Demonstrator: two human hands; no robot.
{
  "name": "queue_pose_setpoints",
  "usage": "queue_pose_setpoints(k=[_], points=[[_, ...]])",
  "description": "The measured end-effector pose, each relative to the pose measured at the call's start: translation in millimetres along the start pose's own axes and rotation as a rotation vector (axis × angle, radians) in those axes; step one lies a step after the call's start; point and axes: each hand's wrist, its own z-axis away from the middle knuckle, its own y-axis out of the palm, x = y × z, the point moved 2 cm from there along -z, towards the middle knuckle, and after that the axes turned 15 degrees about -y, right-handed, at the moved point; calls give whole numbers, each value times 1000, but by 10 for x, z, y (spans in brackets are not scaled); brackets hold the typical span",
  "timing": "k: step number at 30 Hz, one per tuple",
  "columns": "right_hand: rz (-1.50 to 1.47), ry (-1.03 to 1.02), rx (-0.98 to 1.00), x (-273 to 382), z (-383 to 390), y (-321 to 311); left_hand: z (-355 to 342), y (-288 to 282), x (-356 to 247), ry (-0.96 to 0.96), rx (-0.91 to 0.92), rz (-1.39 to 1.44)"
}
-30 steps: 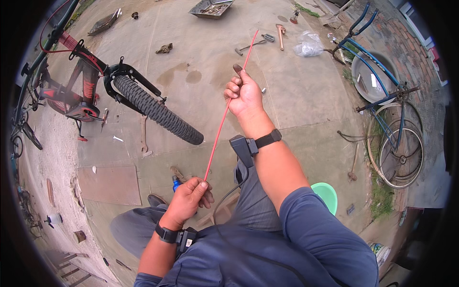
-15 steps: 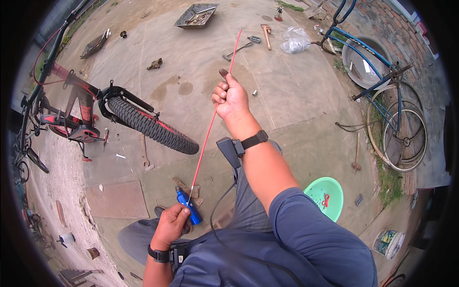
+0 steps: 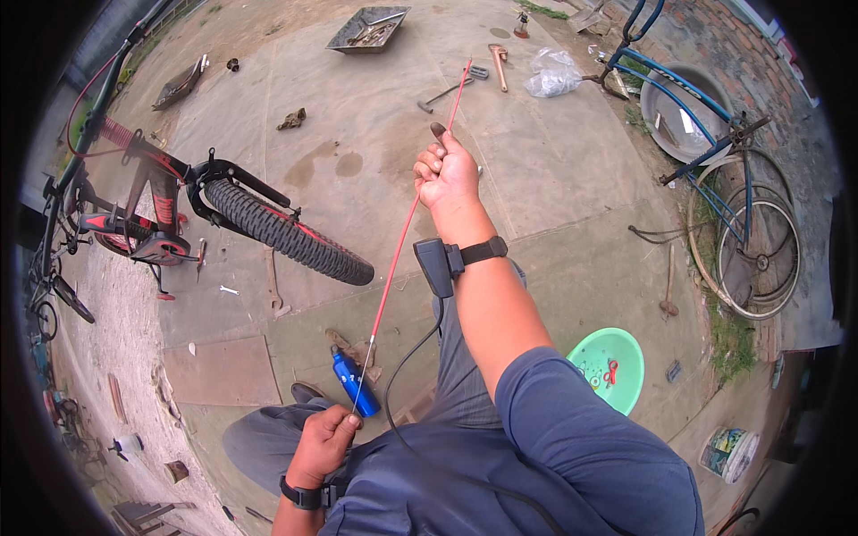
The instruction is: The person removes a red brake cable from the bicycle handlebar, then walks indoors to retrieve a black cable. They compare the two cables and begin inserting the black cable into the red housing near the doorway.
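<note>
Red tubing (image 3: 393, 269) is partly hidden by the right fingers (image 3: 429, 164).

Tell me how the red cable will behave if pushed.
The red cable is probably springy rather than floppy: its free end juts straight past the right hand. It looks light, being so slim. The thin bare wire at the left hand would likely bow more easily.
</note>
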Motion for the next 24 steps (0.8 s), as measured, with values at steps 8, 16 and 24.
queue_pose_setpoints(k=[8,16,24], points=[[-44,-44,-65,217,-142,-58,290,-402,126,-26,-160,-210],[-101,-87,-72,400,-255,-110,695,-1080,130,-2,-402,-437],[-44,-164,-29,436,-467,-302,983,-1577,304,-211,-550,-203]])
